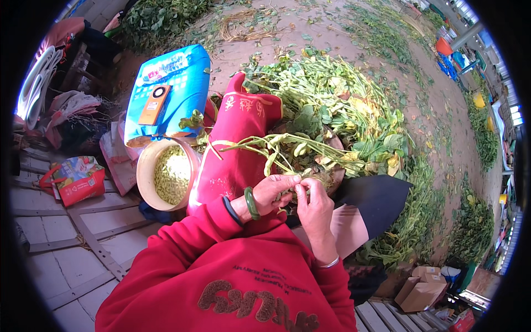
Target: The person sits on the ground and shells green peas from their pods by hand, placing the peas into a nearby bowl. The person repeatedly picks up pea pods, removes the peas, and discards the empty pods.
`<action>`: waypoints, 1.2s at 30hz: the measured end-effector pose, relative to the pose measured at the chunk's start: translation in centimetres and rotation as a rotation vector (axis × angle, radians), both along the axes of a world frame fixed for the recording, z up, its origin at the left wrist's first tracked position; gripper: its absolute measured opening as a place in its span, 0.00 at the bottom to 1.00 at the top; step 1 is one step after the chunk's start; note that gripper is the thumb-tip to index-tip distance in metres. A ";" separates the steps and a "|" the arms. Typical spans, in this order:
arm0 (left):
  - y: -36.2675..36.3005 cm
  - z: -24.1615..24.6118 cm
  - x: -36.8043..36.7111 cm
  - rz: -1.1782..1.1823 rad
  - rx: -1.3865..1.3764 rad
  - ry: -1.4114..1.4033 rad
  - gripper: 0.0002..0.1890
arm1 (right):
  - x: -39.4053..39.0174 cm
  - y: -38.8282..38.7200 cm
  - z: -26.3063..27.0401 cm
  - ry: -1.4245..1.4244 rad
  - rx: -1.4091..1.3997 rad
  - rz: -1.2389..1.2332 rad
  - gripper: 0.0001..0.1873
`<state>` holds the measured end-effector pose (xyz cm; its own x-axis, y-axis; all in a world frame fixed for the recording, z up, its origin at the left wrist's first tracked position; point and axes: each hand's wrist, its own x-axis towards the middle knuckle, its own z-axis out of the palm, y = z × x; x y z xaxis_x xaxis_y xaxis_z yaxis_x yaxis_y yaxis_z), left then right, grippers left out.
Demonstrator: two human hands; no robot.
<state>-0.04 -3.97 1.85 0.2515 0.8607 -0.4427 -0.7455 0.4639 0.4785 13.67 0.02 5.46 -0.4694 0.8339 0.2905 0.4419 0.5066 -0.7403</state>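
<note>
My left hand (276, 191), with a green bangle at its wrist, is pinched together in front of my lap. Against its fingertips press the thumb and forefinger of my right hand (316, 205). Between them is a bit of green, seemingly a bean pod (285, 191), mostly hidden by the fingers. Just beyond my hands, a cut bean stem with plump green pods (300, 147) lies across the red apron (236, 137). To the left stands a pale plastic bucket (143, 176) partly filled with shelled green beans (171, 176). A large heap of bean plants (332, 91) lies ahead.
A blue sack (186, 91) stands behind the bucket, with an orange boxed item (154, 105) on it. A red printed bag (81, 182) sits at far left. Cardboard boxes (421, 290) lie at lower right. Leaves and stalks litter the bare floor (431, 124).
</note>
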 end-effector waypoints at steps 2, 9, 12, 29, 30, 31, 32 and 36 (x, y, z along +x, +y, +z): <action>0.1 0.0 0.0 0.005 0.045 -0.037 0.11 | 0.0 -0.6 -0.5 0.022 -0.031 -0.011 0.05; -0.1 -1.5 1.0 0.092 0.077 0.182 0.08 | 1.2 -0.8 -0.8 0.043 -0.629 0.098 0.11; 0.1 -0.6 1.4 0.166 0.092 0.248 0.06 | 1.1 -1.0 -1.0 0.068 -0.740 0.083 0.10; 0.0 1.6 -0.6 -0.109 0.181 0.443 0.11 | 1.4 -1.0 -2.4 0.068 -0.761 0.159 0.09; -0.1 1.1 -0.2 -0.033 0.245 0.357 0.11 | 1.3 -1.2 -3.1 0.068 -0.702 0.154 0.09; -0.3 0.7 -0.4 -0.050 0.211 0.326 0.10 | 1.3 -1.2 -3.5 0.068 -0.643 0.148 0.09; -0.6 0.4 -0.8 -0.068 0.178 0.295 0.10 | 1.5 -1.2 -3.5 0.135 -0.801 0.111 0.09; -1.2 -0.3 -1.2 -0.087 0.145 0.227 0.07 | 1.3 -1.6 -4.1 0.264 -0.891 0.058 0.09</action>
<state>-1.29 -5.15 1.55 0.2358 0.8987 -0.3699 -0.5723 0.4360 0.6945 15.00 -1.57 1.37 -0.5276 0.7774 -0.3425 0.1954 -0.2813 -0.9395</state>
